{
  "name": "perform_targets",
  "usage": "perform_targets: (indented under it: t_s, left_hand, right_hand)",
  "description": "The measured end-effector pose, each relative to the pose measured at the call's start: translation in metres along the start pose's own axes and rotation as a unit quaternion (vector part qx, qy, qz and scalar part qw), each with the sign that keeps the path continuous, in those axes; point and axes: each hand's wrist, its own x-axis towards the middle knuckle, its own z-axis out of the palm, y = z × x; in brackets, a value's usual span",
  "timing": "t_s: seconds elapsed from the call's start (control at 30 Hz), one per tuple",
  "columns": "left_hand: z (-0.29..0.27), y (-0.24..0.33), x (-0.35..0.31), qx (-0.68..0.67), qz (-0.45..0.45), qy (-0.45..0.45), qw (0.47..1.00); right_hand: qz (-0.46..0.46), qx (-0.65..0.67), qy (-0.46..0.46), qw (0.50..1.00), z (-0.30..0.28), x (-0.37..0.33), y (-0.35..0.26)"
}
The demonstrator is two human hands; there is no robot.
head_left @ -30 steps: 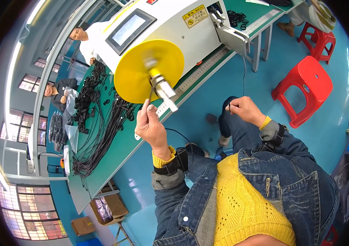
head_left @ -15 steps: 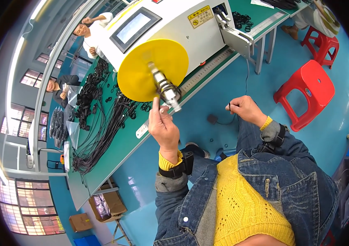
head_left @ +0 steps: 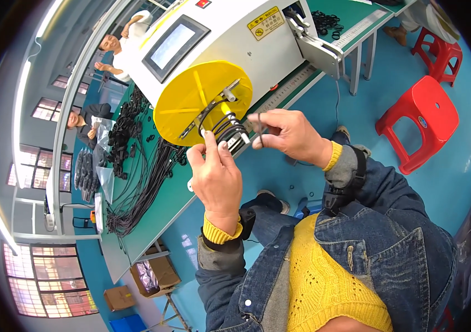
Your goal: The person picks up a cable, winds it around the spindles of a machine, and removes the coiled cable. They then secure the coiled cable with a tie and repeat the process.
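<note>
A black cable is wound in a loose coil around the metal winding spindle in front of the yellow disc. My left hand is at the coil's near side, its index finger and thumb closed against the cable. To the right of the spindle's tip, my right hand has a thin black ring looped at its thumb and index finger; it looks slightly blurred. The disc belongs to a white winding machine with a grey-framed screen.
Black cables lie in long bundles on the green table to the left. Red stools stand on the blue floor at right. Two people are beyond the table at upper left. An open cardboard box is below the table.
The disc and spindle were blurred with turning and now appear still. My right hand has moved left and up to the spindle tip with the ring. My left hand has closed on the coil.
</note>
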Motion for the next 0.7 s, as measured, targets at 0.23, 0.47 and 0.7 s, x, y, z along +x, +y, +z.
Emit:
perform_targets:
  t_s: [0.23, 0.47, 0.7]
  left_hand:
    - [-0.015, -0.014, 0.016, 0.013, -0.031, -0.191, 0.981]
    - [-0.014, -0.024, 0.020, -0.009, 0.013, -0.220, 0.975]
    - [0.001, -0.037, 0.025, -0.121, 0.086, -0.198, 0.969]
  right_hand:
    - [-0.140, -0.042, 0.048, 0.988, 0.009, 0.019, 0.021]
    - [0.001, 0.019, -0.065, 0.998, 0.006, 0.029, 0.020]
    - [-0.041, 0.152, -0.046, 0.987, 0.019, 0.037, 0.036]
